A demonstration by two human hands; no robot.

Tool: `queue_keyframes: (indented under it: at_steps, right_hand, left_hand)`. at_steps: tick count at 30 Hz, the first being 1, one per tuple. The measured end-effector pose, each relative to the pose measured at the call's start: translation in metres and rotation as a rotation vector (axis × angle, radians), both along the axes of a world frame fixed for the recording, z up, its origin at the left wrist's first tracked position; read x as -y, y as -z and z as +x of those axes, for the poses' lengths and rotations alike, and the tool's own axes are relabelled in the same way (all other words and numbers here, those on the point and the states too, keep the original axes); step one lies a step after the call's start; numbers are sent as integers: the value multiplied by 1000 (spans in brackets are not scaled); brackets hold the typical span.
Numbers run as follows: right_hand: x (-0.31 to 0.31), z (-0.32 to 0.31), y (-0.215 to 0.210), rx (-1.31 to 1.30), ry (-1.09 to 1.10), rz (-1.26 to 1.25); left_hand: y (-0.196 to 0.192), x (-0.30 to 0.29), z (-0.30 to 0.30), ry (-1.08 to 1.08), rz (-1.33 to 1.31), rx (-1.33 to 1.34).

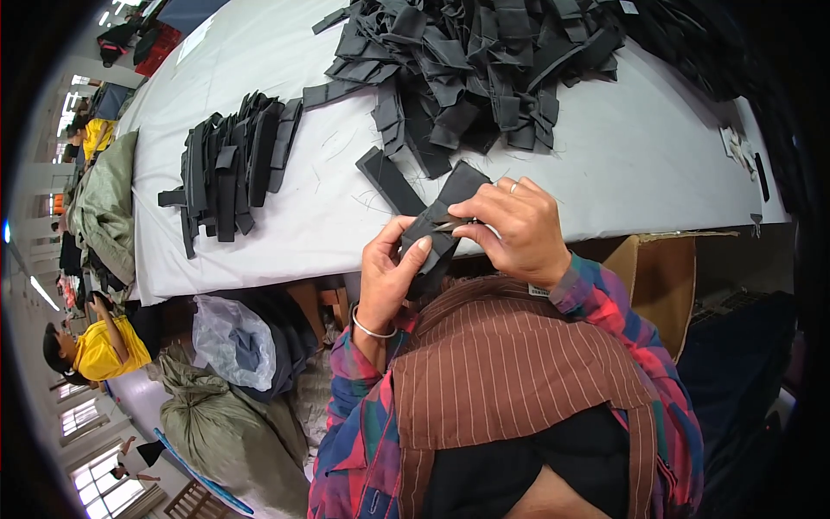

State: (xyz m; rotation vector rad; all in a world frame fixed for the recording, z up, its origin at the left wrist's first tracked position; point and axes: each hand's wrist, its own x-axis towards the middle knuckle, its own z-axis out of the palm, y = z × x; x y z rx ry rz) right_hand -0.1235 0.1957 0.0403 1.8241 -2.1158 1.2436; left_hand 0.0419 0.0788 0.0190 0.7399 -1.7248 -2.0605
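My left hand (389, 264) pinches a dark grey fabric strip (464, 183) at the table's near edge, its thumb lying on top of the cloth. In my right hand (519, 229) is a small pair of thread snips (448, 227), mostly covered by the fingers. Their pale metal tips touch or nearly touch the strip. Just beyond, another dark strip (389, 180) lies on the table, partly behind the held one. A big loose heap of similar strips (462, 65) sits farther back. To the left is a smaller row of strips (229, 169) laid side by side.
Loose threads lie on the white-covered table (674, 173). An open cardboard box (666, 281) stands below its edge at right. On the left are a clear plastic bag (229, 333), a green sack (225, 411) and a person in yellow (112, 346).
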Motion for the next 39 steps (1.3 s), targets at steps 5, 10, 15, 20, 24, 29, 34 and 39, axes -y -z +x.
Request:
queue_keyframes:
  at_steps: [5,10,15,20,24,29,34,39]
  right_hand:
    - [1,1,2,-108,23,18]
    - [1,0,4,-147,0,-34]
    - [-2,-1,-8,54,3,-55]
    - [-5,-2,-26,336,-26,-115]
    - [-5,-1,-13,385,22,-57]
    - [5,3,-6,414,-83,39]
    - [22,-5,9,569,-297,372]
    - [28,-3,20,1043,-498,293]
  left_hand:
    - [-3,-4,-1,14,19,8]
    - [-1,-3,0,26,-10,0]
    - [-13,-5,0,-121,-642,-65]
    - [-42,1,-10,-154,-1022,-45]
    - [-8,2,-8,-214,-904,75]
    - [-1,-9,-6,-182,-691,142]
    - [-3,-16,-9,-152,-862,16]
    - [-3,-20,-4,-225,-850,-20]
